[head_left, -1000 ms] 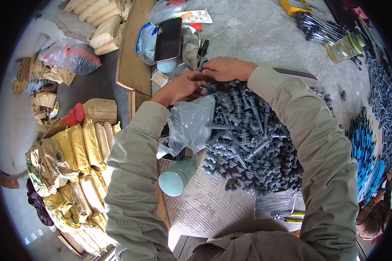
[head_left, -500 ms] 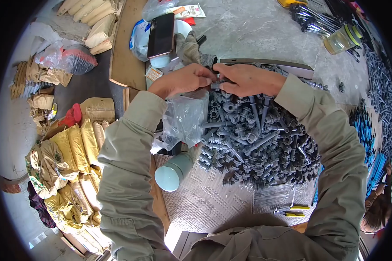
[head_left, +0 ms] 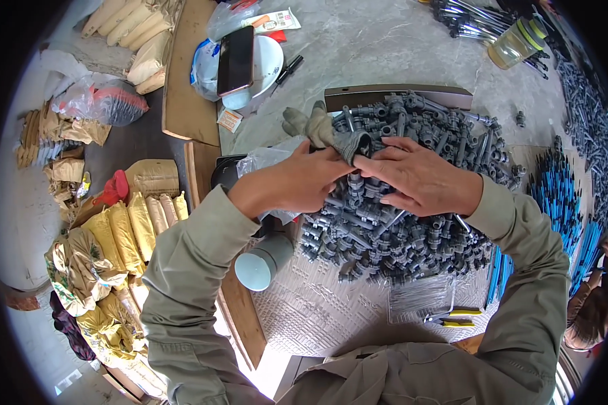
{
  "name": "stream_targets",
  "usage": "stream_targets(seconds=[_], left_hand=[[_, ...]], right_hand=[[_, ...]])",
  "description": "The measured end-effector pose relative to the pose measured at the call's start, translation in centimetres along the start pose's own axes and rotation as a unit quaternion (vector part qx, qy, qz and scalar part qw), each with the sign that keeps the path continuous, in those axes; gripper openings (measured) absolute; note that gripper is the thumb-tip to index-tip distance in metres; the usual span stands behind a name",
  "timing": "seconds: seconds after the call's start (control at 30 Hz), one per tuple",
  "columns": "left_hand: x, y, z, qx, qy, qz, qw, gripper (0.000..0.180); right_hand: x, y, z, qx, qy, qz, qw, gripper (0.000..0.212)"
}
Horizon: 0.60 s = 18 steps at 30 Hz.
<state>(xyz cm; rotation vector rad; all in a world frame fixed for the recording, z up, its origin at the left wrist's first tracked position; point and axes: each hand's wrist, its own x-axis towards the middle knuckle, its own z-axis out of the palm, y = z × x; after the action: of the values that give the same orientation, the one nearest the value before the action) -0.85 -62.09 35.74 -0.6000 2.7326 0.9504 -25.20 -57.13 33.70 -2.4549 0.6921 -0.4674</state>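
Note:
A grey knitted work glove lies at the far edge of a big heap of dark grey plastic fittings, its cuff turned toward me. My left hand is closed on the near side of the cuff, its fingertips partly hidden. My right hand reaches over the heap from the right. Its thumb and forefinger are at the cuff's right edge, while its other fingers are spread loosely above the fittings. A crumpled clear plastic bag is partly covered by my left hand.
Left of the heap stand a pale blue-lidded cup and a phone by a white bowl. A dark metal bar lies behind. Yellow-handled pliers and a clear tray of thin pins sit near me. A jar stands far right.
Both hands have come nearer to me, and the glove has moved with them, away from the bowl and phone. The right hand's fingers are more spread.

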Motion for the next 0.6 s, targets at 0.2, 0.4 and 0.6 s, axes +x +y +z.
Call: stream_targets(seconds=[0.2, 0.4, 0.6], left_hand=[[-1.3, -3.7, -2.1, -0.06, 0.146, -0.056, 0.986, 0.059], [-3.0, -7.8, -2.7, 0.189, 0.266, -0.243, 0.913, 0.049], [-1.7, -6.4, -2.6, 0.117, 0.221, -0.238, 0.938, 0.03]], right_hand=[[1.0, -0.2, -1.6, -0.032, 0.003, -0.01, 0.999, 0.051], [4.8, 4.6, -1.4, -0.027, 0.115, 0.004, 0.993, 0.036], [9.6, 7.4, 2.9, -0.174, -0.029, 0.058, 0.983, 0.027]])
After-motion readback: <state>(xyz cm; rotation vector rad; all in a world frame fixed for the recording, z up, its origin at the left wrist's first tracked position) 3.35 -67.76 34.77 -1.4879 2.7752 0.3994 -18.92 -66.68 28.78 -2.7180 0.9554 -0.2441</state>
